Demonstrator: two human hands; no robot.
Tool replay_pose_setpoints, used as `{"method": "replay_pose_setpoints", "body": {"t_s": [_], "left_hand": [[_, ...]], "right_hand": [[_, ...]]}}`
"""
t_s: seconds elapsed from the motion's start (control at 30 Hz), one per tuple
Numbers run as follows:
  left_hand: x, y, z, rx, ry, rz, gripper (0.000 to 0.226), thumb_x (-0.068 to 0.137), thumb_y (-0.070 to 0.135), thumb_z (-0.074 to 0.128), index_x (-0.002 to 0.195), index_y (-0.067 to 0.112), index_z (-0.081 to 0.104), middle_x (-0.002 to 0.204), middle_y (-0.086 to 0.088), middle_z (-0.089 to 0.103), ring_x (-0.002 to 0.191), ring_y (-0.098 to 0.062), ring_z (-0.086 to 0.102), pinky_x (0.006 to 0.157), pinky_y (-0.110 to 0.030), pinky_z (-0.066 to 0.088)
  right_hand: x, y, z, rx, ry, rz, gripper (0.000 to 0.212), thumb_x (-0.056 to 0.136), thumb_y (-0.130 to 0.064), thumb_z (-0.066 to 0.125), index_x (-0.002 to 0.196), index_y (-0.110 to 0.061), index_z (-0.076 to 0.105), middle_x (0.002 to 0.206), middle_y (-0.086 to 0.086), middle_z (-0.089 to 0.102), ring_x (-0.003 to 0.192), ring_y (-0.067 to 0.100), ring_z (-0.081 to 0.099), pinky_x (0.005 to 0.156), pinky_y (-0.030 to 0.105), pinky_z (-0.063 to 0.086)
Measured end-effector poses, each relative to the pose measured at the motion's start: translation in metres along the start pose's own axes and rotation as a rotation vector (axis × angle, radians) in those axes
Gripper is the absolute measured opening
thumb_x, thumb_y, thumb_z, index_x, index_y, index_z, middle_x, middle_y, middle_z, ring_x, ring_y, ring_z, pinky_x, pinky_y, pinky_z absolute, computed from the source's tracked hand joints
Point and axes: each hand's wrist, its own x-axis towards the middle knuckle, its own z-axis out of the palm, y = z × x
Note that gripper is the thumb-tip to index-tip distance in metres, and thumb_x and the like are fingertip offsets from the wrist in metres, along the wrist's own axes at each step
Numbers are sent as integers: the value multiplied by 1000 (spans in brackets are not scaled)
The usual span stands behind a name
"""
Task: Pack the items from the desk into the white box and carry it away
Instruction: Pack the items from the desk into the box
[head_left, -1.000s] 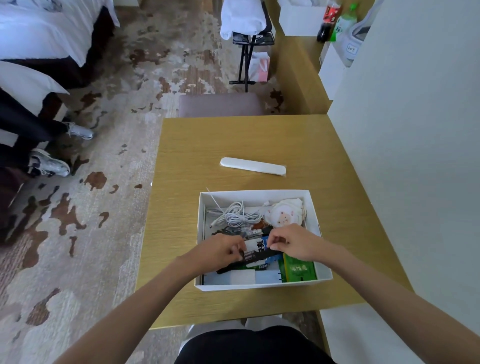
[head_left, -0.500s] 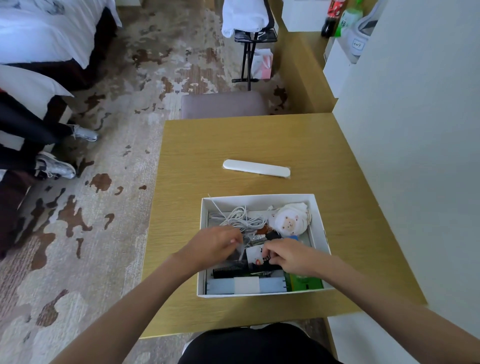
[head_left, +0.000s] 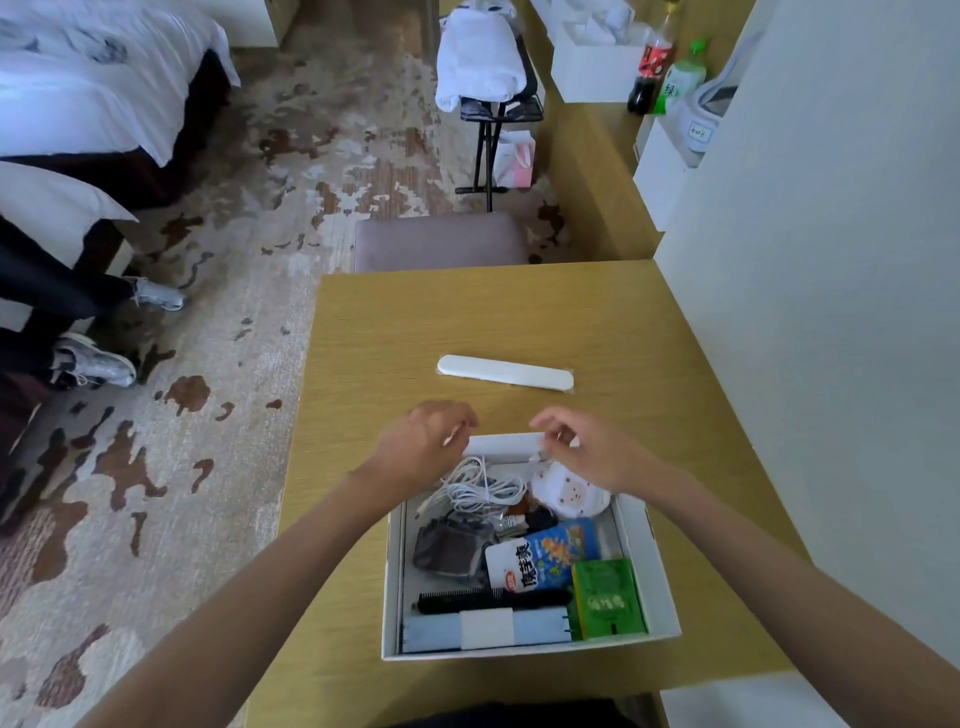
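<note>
Hands hover side by side over the far wall of the white cardboard box (head_left: 638, 564): the left hand (head_left: 427, 442) and the right hand (head_left: 589, 453) both have loosely curled fingers and grip nothing I can make out. Nearer than the wrists, the box holds a coiled white cable (head_left: 479, 489), a black comb (head_left: 493, 600) and a green packet (head_left: 608, 597). Beyond the fingertips a long white oblong case (head_left: 506, 371) lies on the wooden desk (head_left: 415, 322).

Box (head_left: 652, 571) on the desk (head_left: 395, 332), lower centre of the frame.
Inside, a cable (head_left: 480, 488) lies at the far end, a comb (head_left: 493, 600) toward the near wall. The left hand (head_left: 423, 441) and right hand (head_left: 587, 449) hang over its far rim; a long case (head_left: 505, 371) lies just beyond.
</note>
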Motion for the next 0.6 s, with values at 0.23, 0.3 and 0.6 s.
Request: {"method": "replay_pose_setpoints", "body": {"t_s": [0.23, 0.3, 0.6], "left_hand": [[61, -27, -1, -8, -62, -210, 24, 94, 21, 44, 108, 19, 63, 103, -4, 68, 82, -24, 64, 69, -38, 55], [76, -40, 5, -16, -93, -236, 25, 93, 21, 42, 108, 19, 62, 104, -4, 67, 80, -24, 63, 68, -36, 53], [120, -99, 39, 29, -314, -300, 25, 91, 21, 48, 115, 20, 57, 120, -2, 61, 108, -24, 58, 91, -44, 48]], "right_hand": [[61, 13, -18, 85, 165, 154, 20, 97, -20, 52, 113, -17, 62, 99, 1, 64, 83, 20, 64, 61, 20, 45], [81, 24, -15, 44, 168, 192, 20, 97, -19, 51, 113, -16, 63, 101, -1, 64, 84, 22, 63, 61, 20, 44], [171, 98, 9, -352, 54, 373, 45, 87, -27, 63, 130, -16, 53, 127, 7, 58, 115, 25, 53, 92, 35, 43]]}}
